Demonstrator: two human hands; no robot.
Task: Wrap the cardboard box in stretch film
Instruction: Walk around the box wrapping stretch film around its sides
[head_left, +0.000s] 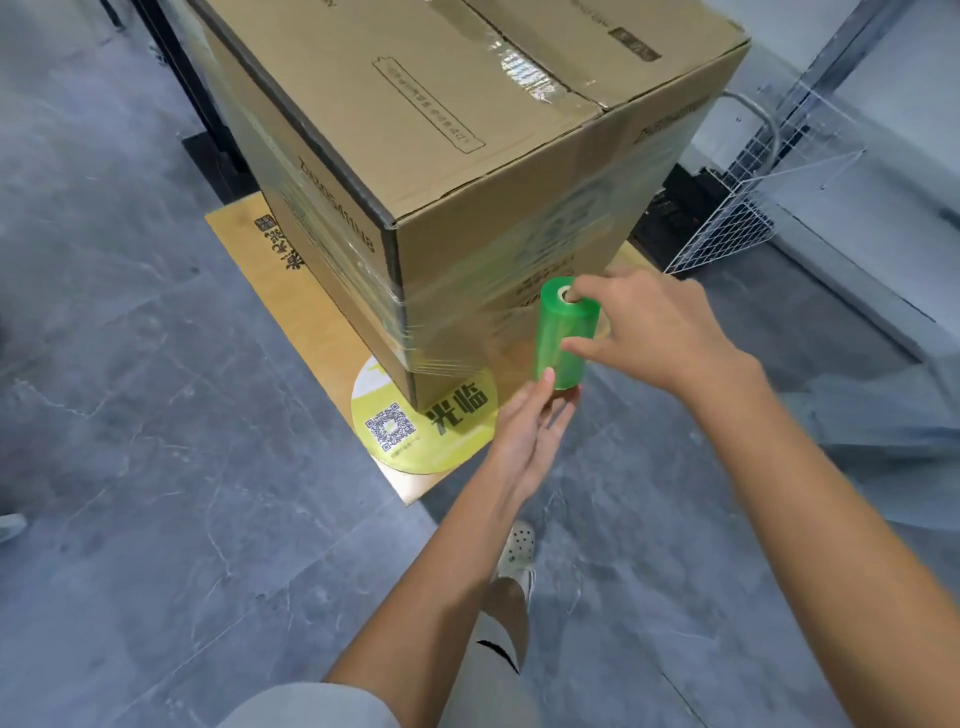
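Observation:
A large brown cardboard box (467, 130), taped along its top seam, stands on the floor in front of me. Stretch film (441, 327) is wound around its lower part, crossing the near corner. A green roll of stretch film (560, 338) stands upright close to the box's right face, with film running from it to the box. My right hand (654, 332) holds the roll from the right, index finger in the top of the core and thumb on its side. My left hand (524, 436) is under the roll with straight fingers, thumb touching its lower side.
The box rests on a flat cardboard sheet (291, 301) bearing a round yellow-green sticker (415, 441). A white wire rack (737, 208) leans at the right. A black frame (218, 156) stands behind the box at the left. My foot (517, 551) is on the grey tiled floor.

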